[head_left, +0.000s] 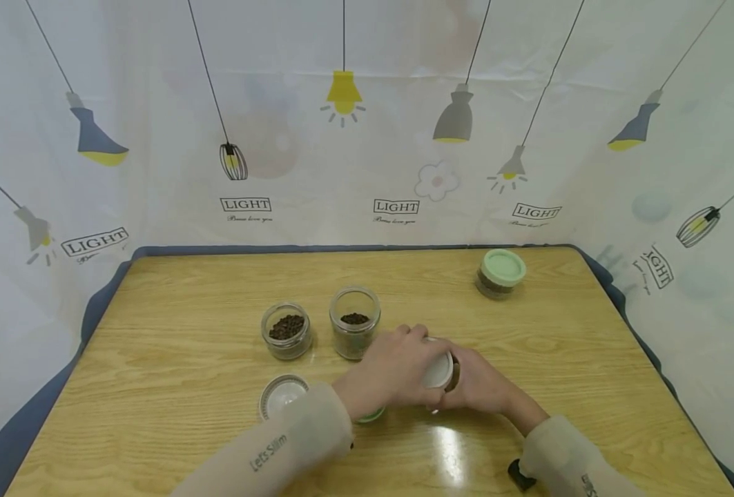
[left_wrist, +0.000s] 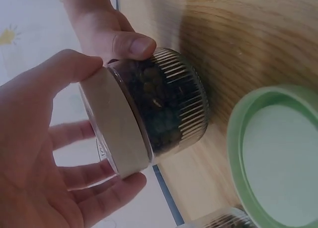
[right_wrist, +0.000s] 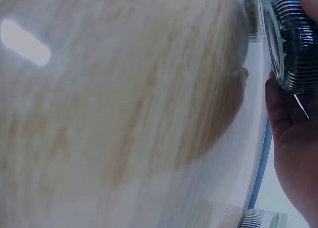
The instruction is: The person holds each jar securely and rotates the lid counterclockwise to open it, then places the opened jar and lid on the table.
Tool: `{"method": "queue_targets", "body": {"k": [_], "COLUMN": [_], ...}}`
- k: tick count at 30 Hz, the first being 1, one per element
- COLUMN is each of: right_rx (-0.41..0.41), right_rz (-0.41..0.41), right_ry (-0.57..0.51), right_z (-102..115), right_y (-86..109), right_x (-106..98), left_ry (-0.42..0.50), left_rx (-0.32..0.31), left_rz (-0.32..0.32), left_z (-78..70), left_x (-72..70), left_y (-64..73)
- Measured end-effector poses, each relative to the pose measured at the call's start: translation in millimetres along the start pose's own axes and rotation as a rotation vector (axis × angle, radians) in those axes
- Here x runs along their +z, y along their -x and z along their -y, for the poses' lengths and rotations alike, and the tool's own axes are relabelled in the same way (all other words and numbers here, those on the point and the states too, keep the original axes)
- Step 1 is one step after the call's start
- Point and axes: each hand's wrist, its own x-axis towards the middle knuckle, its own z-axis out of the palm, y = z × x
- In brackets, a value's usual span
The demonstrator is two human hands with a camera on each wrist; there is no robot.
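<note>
My left hand (head_left: 398,369) grips the rim of a white lid (left_wrist: 117,121) that sits on a ribbed glass jar (left_wrist: 169,99) full of dark beans. Around the glass body of that jar curl the fingers of my right hand (head_left: 481,383). In the left wrist view the jar is tilted, its base toward the tabletop. Just behind my left hand stands a taller lidless jar (head_left: 348,343) with dark beans low inside. A green lid (left_wrist: 278,158) lies below my left wrist, mostly hidden by it in the head view.
A shorter lidless jar (head_left: 287,338) of dark beans is at the left. Nearer, a loose white lid (head_left: 282,395) lies partly behind my left sleeve. Toward the back right of the wooden table (head_left: 186,297) is a jar with a green lid (head_left: 503,268). A printed curtain (head_left: 304,159) surrounds the table.
</note>
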Motion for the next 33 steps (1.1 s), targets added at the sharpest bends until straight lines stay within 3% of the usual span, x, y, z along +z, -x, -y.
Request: {"method": "queue_targets", "body": {"k": [6,12,15,21,24,33], "right_rx": [-0.033,-0.050,-0.037,-0.006,-0.002,-0.013], "right_rz": [0.002,0.015,0.006,0.028,0.037,0.026], "right_ry": [-0.004,-0.002,0.016,-0.025,-0.045,-0.041], "right_z": [-2,-2,-2,0,-1,1], "right_y": [-1.8,-2.0,-1.3,-1.0,-2.0,-2.6], "right_x": [2,2,1,1,1,4], "left_ry": [-0.012,-0.002,0.006,0.041,0.052,0.078], "left_rx": [-0.087,-0.127,-0.095,0.067,0.116,0.108], "left_rz": [-0.034,-0.007,0.015,0.064,0.064,0.066], "left_z": [-5.2,-6.7,-6.3,-2.1,0.3,5.5], "left_x": [4.1,4.0,1.8,-6.3,-7.8,-4.7], "left_y": [-0.4,0.2,1.5,5.6,5.8,1.8]}}
